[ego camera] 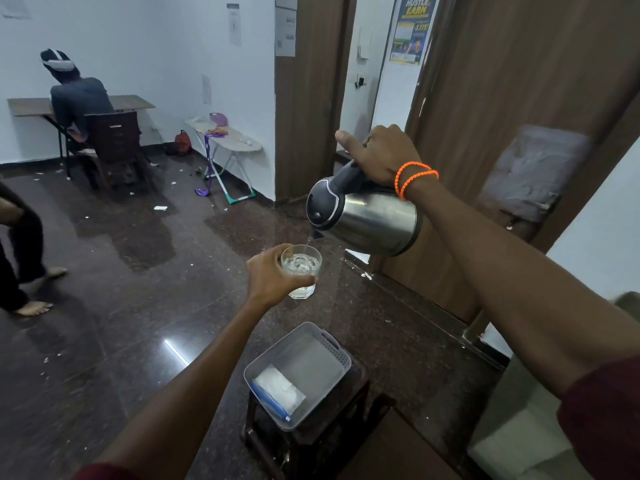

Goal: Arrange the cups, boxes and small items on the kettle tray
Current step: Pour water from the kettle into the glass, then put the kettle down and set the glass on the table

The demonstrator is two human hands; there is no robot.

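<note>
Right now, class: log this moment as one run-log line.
left hand: holds glass | right hand: tilts kettle, pouring | tray: on stool

The only print I can make out is on the poster point(412, 29) stuck to the wall past the wooden door frame: big yellow letters reading "HUSTLE" and "EARN" at the top, and lower down a figure that looks like "3,375", though its smaller lines are too blurred to read. The paper sheets point(234, 24) taped to the white wall carry print too small to tell.
</note>
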